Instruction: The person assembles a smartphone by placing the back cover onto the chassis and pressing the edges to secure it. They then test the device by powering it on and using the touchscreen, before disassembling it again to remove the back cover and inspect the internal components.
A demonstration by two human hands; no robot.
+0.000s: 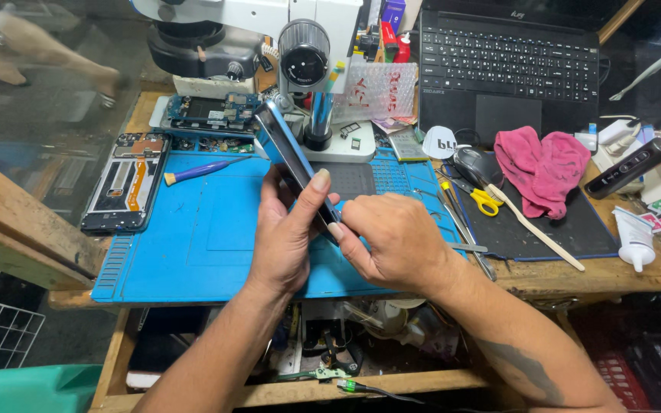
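My left hand (pixel 284 233) grips a slim dark smartphone (pixel 283 145), held on edge and tilted, its top end pointing up and to the left. The thumb lies along the phone's side. My right hand (pixel 392 241) pinches the phone's lower end where it meets my left thumb; whatever is between those fingertips is hidden. Both hands hover over a blue work mat (pixel 193 237) on a wooden bench.
An opened phone frame (pixel 125 183) and circuit boards (pixel 212 113) lie at the mat's left and back. A purple-handled screwdriver (pixel 200 170), microscope (pixel 304 61), laptop (pixel 514 61), pink cloth (pixel 541 168), yellow-handled scissors (pixel 477 195), wooden stick (pixel 537 229) and white tube (pixel 635 239) surround the mat.
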